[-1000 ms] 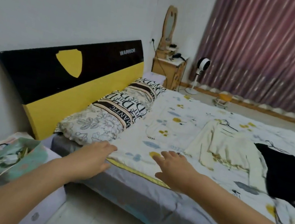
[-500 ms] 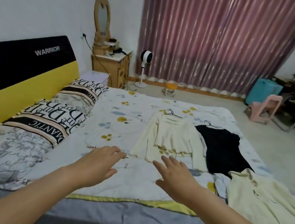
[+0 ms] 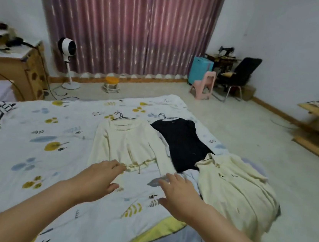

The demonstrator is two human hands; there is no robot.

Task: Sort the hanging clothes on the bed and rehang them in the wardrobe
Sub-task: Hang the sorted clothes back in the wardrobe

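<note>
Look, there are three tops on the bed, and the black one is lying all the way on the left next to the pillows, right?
Not quite. There are three tops on the bed, but the black top lies in the middle, between the cream sweater on the left and the cream shirt on the right. The head view shows it.

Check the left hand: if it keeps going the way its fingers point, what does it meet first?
Likely the frilled hem of the cream long-sleeved top. The left hand is open, fingertips right at that hem; whether they already touch is unclear, since depth is hard to read.
</note>
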